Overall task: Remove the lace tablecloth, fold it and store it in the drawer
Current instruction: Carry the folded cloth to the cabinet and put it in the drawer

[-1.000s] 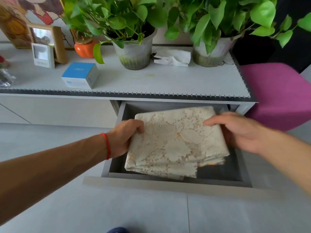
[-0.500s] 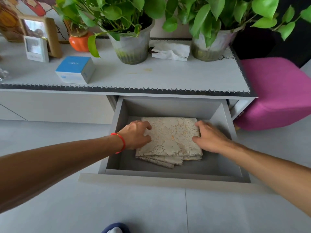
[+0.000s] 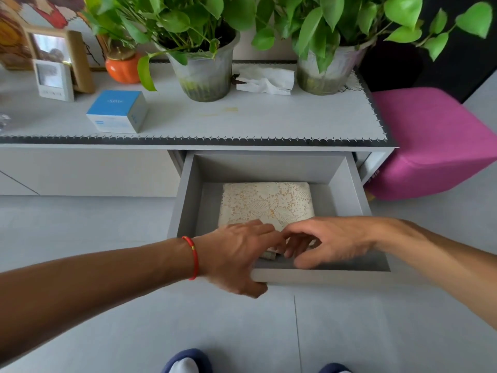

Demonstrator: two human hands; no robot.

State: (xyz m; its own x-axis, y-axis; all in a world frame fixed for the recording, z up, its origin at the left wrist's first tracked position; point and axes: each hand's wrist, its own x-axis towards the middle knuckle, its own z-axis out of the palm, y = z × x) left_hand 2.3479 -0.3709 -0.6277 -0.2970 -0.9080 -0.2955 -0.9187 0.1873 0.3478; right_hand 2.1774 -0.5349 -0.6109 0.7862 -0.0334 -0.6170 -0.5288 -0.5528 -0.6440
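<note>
The folded cream lace tablecloth [image 3: 267,203] lies flat on the floor of the open grey drawer [image 3: 349,184], toward its back. My left hand [image 3: 236,257], with a red cord at the wrist, hovers over the drawer's front edge with its fingers stretched toward the cloth's near edge. My right hand [image 3: 330,243] is above the drawer's front half, fingers loosely spread and pointing left, close to the left fingertips. Both hands cover the cloth's near edge; neither holds it.
The grey sideboard top [image 3: 269,119] carries two potted plants [image 3: 204,76] [image 3: 328,71], a crumpled tissue [image 3: 265,80], a blue-and-white box [image 3: 118,111], an orange pot [image 3: 123,70], a small white display [image 3: 53,79] and a wooden frame. A magenta stool [image 3: 435,141] stands right. My slippers [image 3: 185,362] are on the floor.
The cloth went from held above the drawer to lying on its floor. Both hands have let go and drawn back toward the drawer's front edge.
</note>
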